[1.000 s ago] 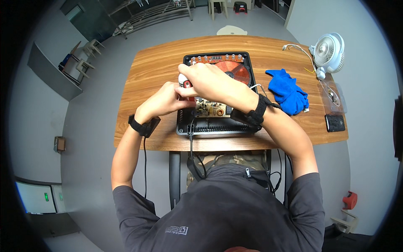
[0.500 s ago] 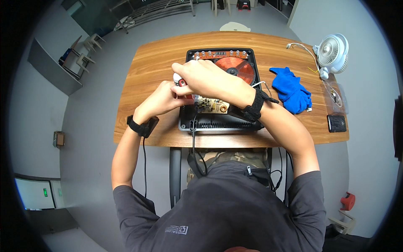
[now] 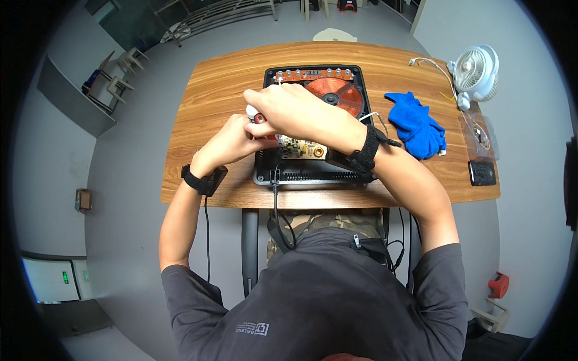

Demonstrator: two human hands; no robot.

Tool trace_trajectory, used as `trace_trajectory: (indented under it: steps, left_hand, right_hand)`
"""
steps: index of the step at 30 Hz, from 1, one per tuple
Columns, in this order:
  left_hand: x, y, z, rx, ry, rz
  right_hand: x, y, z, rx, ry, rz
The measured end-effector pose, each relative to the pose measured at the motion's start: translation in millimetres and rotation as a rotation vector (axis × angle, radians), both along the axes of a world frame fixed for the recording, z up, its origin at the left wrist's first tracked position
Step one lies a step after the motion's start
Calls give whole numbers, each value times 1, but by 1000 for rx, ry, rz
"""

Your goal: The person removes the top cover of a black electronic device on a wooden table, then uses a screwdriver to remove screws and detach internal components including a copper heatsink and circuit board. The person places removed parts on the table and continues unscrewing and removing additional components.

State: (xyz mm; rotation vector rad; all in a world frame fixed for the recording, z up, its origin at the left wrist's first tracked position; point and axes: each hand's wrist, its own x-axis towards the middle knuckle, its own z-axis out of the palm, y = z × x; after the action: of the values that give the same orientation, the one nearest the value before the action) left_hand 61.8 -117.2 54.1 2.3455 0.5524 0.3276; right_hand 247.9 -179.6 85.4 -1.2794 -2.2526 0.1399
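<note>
An opened induction cooker [image 3: 313,178] with a black casing lies on the table in front of me. Inside it show a copper-coloured coil [image 3: 351,90], an orange strip board [image 3: 313,74] along the far edge, and a tan circuit board [image 3: 301,150] with small parts. Above its left side, my right hand [image 3: 283,108] is closed around a small red-and-white object [image 3: 260,119], whose exact kind I cannot make out. My left hand [image 3: 238,139] is closed on the same object from the left and below. The fingers cover most of it, and its lower end is hidden.
To the right lies a crumpled blue cloth [image 3: 415,126]. A white fan [image 3: 474,71], a clear plastic tray [image 3: 486,135] and a black box-shaped item [image 3: 482,173] sit along the right edge of the wooden table [image 3: 226,81]. A black cord [image 3: 276,207] runs from the cooker over the front edge.
The table and everything on it sit slightly higher in the picture. Both hands keep nearly the same grip on the red-and-white object.
</note>
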Motion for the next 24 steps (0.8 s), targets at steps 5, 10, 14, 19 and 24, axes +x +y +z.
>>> trace_trajectory:
  steps: [5,10,14,19,24]
  left_hand:
    - [1,-1,1,-17,3,0]
    - [1,0,-1,-31,6,0]
    - [1,0,0,21,5,-18]
    - [2,-1,2,31,38,-9]
    - [1,1,-2,26,38,5]
  right_hand:
    - [2,-1,0,15,10,4]
    - [3,0,0,-4,23,7]
    - [4,-1,-2,7,23,4]
    - [5,0,-3,7,27,-1]
    - [5,-1,-2,-8,37,11]
